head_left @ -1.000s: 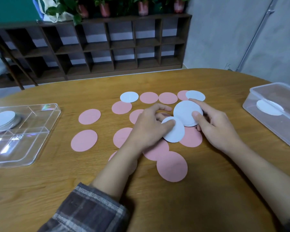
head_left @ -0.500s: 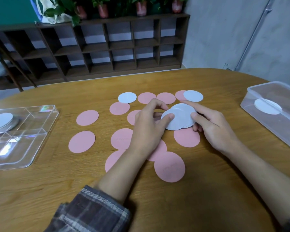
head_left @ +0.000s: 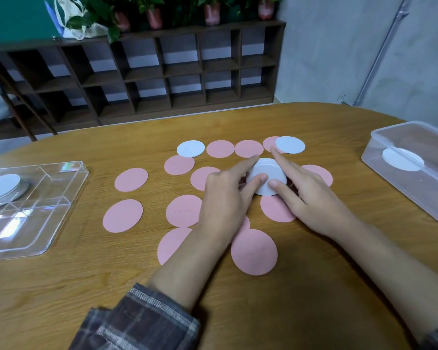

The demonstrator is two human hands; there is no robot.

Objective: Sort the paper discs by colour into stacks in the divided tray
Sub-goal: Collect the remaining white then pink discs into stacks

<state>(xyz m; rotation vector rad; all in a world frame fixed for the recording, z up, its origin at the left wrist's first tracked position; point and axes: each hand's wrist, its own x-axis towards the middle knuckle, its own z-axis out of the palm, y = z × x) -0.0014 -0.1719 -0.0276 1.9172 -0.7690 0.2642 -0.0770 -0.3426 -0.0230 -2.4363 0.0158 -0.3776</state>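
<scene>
Several pink paper discs lie spread over the wooden table. A small stack of white discs sits at the middle, pinched between both hands. My left hand presses its left side with thumb and forefinger. My right hand holds its right side the same way. Two more white discs lie loose at the back: one to the left, one to the right overlapping a pink disc. The clear divided tray stands at the left with a white stack in its far compartment.
A clear plastic box with a white disc inside stands at the right table edge. A dark cubby shelf with potted plants on top runs along the wall behind the table.
My left hand slid a white disc from the table onto the white disc held by my right hand. Both hands now squeeze the white discs together into one aligned stack.
</scene>
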